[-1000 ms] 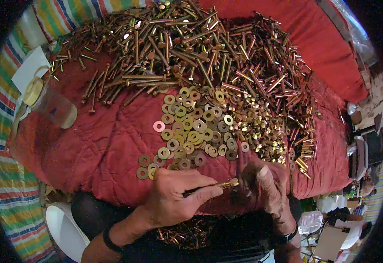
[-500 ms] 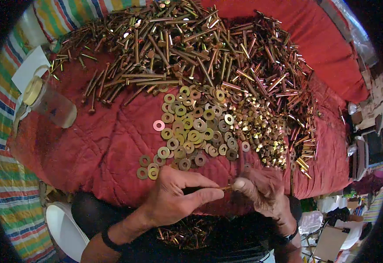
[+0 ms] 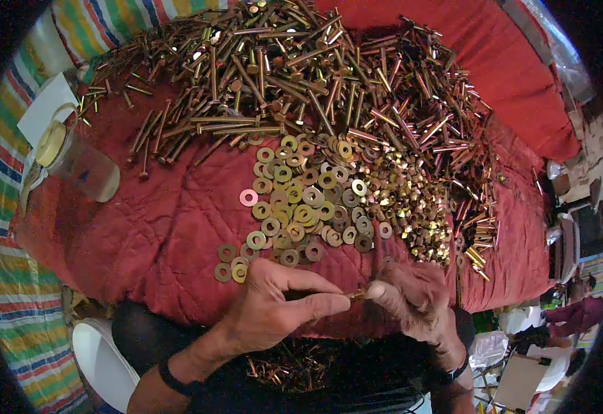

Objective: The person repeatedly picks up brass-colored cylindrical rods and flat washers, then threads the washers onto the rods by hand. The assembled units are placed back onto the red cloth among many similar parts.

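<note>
At the left edge of the red cloth surface [image 3: 143,241], a clear jar [image 3: 91,169] with a yellowish lid lies tipped over. Further right, the left hand [image 3: 274,300] is over the near edge, thumb and forefinger pinched on a slim brass-coloured fastener [image 3: 356,295]. Beyond it, in the surface's middle, flat washers [image 3: 305,214] lie loosely heaped, and long bolts [image 3: 267,76] pile along the far edge. The fastener's short visible length projects rightward from the left fingertips, its long axis running roughly along the near edge, straight toward the right hand [image 3: 415,297]. Both hands are equally close: the right thumb meets or nearly meets its right end, with the fingers bent; whether they grip anything I cannot tell. Past that hand, toward the right edge, lie small shiny nuts [image 3: 411,207] and more bolts.
</note>
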Tool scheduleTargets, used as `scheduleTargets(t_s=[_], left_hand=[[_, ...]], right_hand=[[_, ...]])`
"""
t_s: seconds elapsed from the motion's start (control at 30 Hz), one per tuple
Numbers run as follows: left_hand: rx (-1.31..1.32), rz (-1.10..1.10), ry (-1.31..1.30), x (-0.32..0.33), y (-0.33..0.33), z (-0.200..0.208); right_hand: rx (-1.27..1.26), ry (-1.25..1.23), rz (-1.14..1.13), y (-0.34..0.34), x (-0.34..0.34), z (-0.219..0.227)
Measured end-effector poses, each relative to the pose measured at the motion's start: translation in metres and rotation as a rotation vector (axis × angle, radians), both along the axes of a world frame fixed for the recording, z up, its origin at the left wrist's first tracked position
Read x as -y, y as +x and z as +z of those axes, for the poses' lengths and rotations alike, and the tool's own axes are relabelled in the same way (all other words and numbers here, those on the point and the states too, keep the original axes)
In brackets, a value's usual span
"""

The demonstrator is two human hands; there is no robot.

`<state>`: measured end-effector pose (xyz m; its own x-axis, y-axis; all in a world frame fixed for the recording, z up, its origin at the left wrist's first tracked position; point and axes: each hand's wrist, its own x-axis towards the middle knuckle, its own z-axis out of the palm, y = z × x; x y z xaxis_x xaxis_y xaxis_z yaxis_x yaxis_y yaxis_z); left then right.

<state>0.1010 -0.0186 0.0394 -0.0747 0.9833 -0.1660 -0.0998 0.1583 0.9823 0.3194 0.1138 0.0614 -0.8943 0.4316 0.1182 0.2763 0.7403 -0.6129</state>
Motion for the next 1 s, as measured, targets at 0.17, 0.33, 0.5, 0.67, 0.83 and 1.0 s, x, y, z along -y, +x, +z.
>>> scheduleTargets(t_s=[0.17,0.33,0.5,0.67,0.83,1.0], left_hand=[[0.066,0.029,0.000,0.000,0.001,-0.003],[0.045,0.051,0.041,-0.001,0.003,-0.003],[0.185,-0.011,-0.146,0.001,0.001,0.002],[0.228,0.007,-0.130,0.001,0.000,0.003],[0.276,-0.012,-0.155,0.001,0.001,0.002],[0.199,0.019,-0.115,-0.001,0.002,0.001]], right_hand=[[-0.216,-0.264,-0.141,-0.007,-0.001,0.006],[-0.217,0.062,0.070,-0.009,-0.003,0.000],[-0.149,-0.246,-0.089,-0.004,0.002,-0.002],[-0.266,-0.008,0.084,-0.012,-0.003,-0.002],[-0.125,-0.134,-0.040,-0.009,0.003,0.008],[-0.174,-0.004,0.050,-0.014,0.003,0.006]])
